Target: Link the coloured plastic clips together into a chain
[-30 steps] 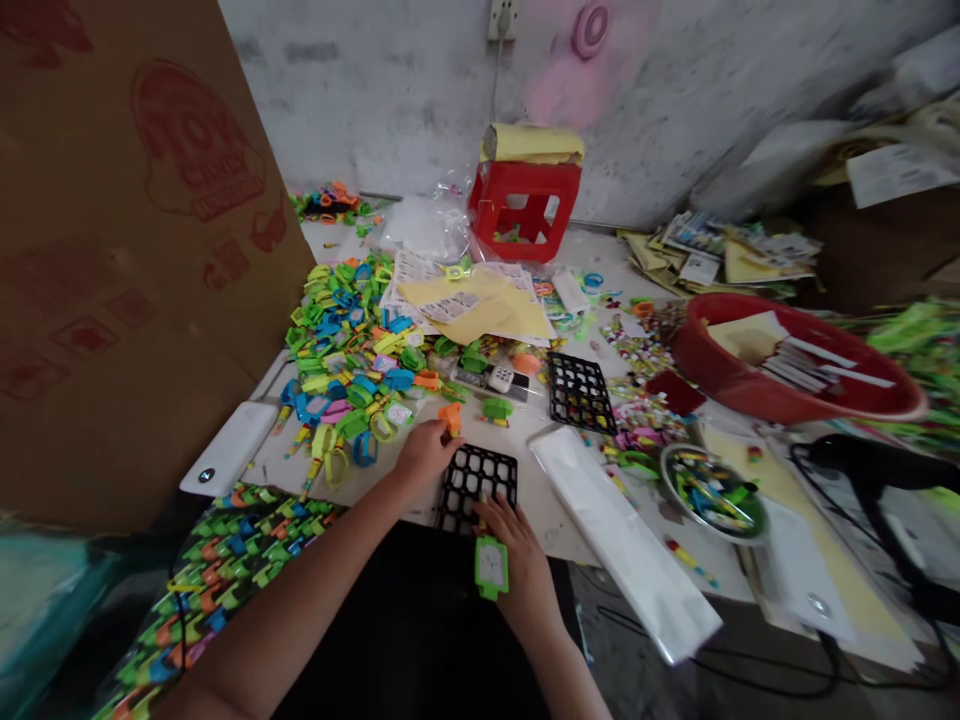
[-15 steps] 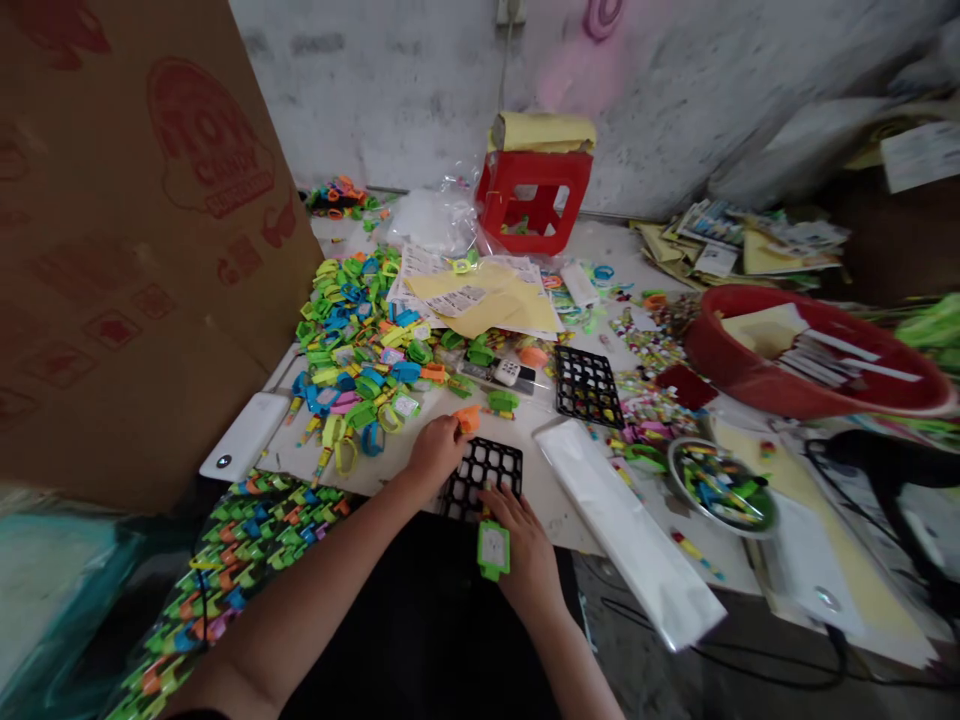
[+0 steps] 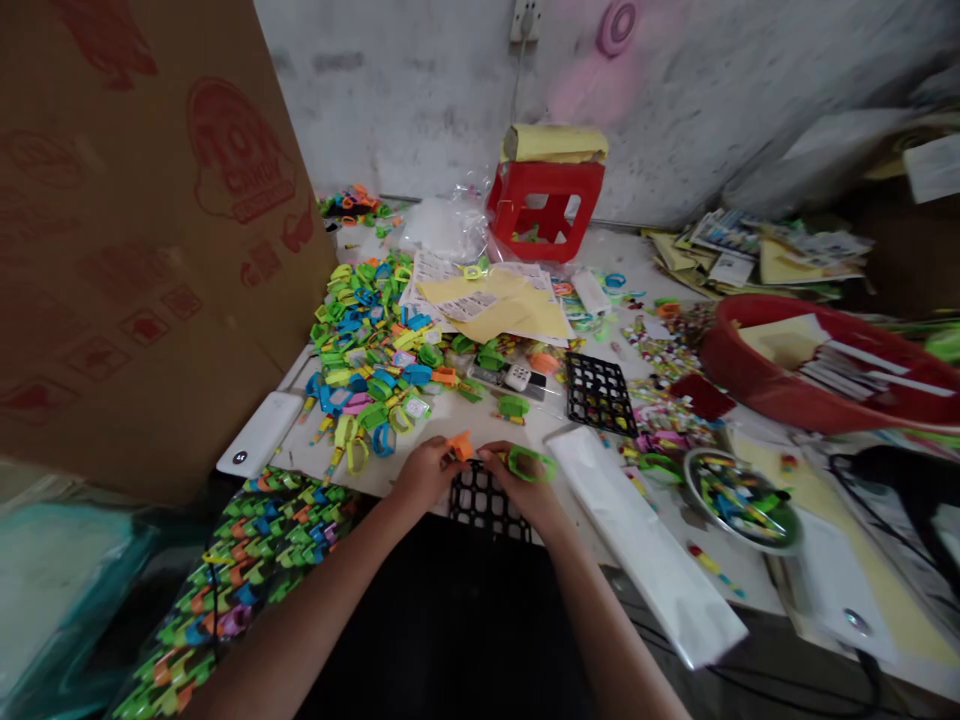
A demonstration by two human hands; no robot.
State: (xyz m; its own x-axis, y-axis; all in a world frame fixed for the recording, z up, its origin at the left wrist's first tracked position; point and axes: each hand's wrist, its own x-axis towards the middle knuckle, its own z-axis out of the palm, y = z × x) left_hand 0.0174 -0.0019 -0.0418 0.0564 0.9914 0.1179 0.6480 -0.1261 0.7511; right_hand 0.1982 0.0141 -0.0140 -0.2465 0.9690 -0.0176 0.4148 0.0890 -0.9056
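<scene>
My left hand [image 3: 421,474] pinches a small orange plastic piece [image 3: 459,446] just above a black grid tray [image 3: 484,500] at the table's near edge. My right hand [image 3: 519,484] holds a green toy-watch piece [image 3: 529,463] and meets the left hand over the tray; the two pieces are close together or touching, I cannot tell which. A big heap of green, blue and yellow toy-watch parts [image 3: 367,340] lies to the left behind my hands.
A second black grid tray [image 3: 598,392], a white plastic bag [image 3: 645,540], a bowl of small coloured bits [image 3: 739,497], a red basin [image 3: 810,385], a red stool [image 3: 545,207], yellow sticker sheets [image 3: 495,305], a cardboard sheet [image 3: 135,230] at left, finished pieces [image 3: 247,560] below.
My right hand has lifted the green piece from below the tray up to the left hand's orange piece. The camera has shifted slightly left.
</scene>
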